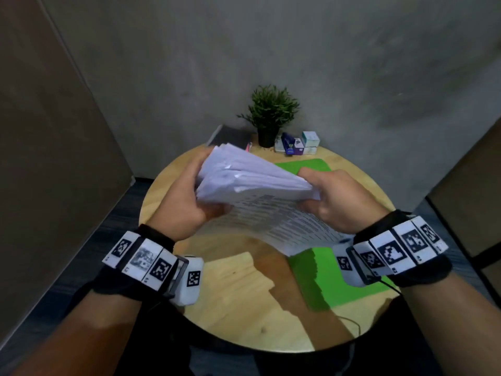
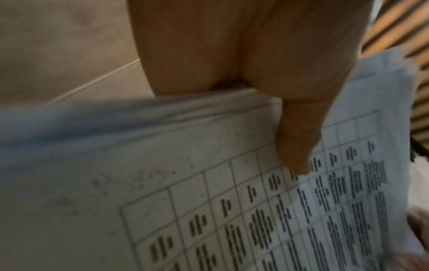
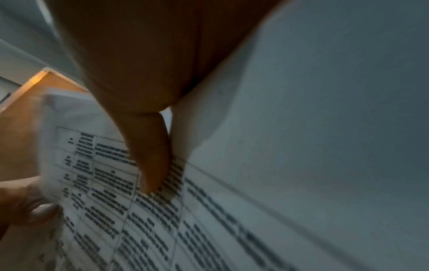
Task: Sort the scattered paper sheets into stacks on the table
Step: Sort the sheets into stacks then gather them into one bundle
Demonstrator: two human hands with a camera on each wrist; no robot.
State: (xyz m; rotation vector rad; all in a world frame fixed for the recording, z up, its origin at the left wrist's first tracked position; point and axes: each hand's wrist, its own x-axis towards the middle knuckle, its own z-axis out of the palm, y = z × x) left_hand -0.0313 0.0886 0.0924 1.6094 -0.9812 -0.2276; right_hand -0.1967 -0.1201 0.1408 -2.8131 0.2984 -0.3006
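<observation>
**Above the round worktop, both hands clasp one bundle of sheets**

Above the round wooden worktop (image 1: 238, 308), a thick bundle of paper sheets (image 1: 252, 183) is held in the air, clear of the surface. The left hand (image 1: 187, 202) grips the bundle's left edge, fingers curled behind the pile and thumb on the near side. The right hand (image 1: 333, 199) grips the right edge, its thumb pressed on the printed face. The upper sheets fan apart at the far left corner, while the lowest sheet (image 1: 287, 229), printed with a table of dark text, droops toward the person.

From the left wrist view, the thumb (image 2: 299, 143) lies across a gridded page, and the sheet edges bunch under the palm. From the right wrist view, the thumb (image 3: 150, 155) presses on rows of blurred print; the text is too smeared to read.

Under the bundle a green mat (image 1: 339, 275) lies on the right half of the worktop. At the far edge stand a small potted plant (image 1: 271, 115), a dark notebook (image 1: 230, 137), a blue stapler (image 1: 288, 145) and some small boxes (image 1: 309, 142). Bands with black-and-white markers (image 1: 146, 259) wrap both wrists.
</observation>
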